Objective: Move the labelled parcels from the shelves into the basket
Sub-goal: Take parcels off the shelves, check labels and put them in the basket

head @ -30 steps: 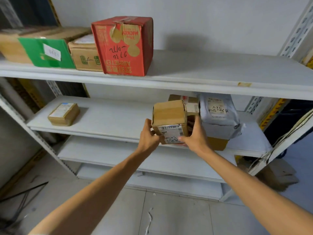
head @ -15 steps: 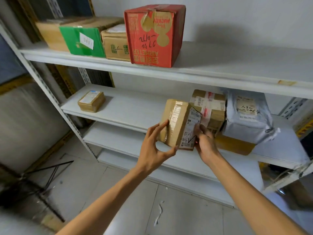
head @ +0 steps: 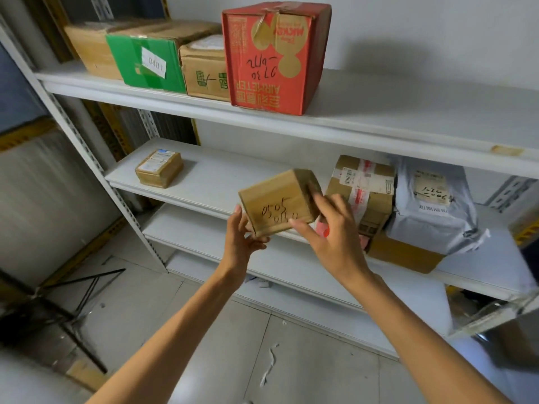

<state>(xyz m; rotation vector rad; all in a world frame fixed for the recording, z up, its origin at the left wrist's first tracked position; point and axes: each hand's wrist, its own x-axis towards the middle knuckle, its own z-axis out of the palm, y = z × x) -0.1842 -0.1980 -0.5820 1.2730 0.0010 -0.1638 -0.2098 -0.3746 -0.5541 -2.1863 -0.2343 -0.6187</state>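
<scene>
A small brown cardboard parcel [head: 277, 201] with handwritten numbers on its near face is held in the air in front of the middle shelf [head: 221, 182]. My left hand [head: 243, 243] grips its lower left corner from below. My right hand [head: 329, 231] holds its right side, fingers spread over the edge. On the middle shelf lie a flat taped parcel [head: 159, 168] at the left, a taped carton [head: 363, 188] and a grey poly bag [head: 434, 205] at the right. No basket is in view.
The top shelf [head: 393, 118] carries a red carton [head: 274, 58], a green-faced box [head: 145, 64] and two brown cartons [head: 204, 72]. A lower shelf [head: 204, 231] sits beneath. A black folding stand [head: 73, 298] lies on the tiled floor at the left.
The parcel has been turned in my hands: the printed label no longer faces me, a plain face with handwritten numbers does. The view has shifted further left.
</scene>
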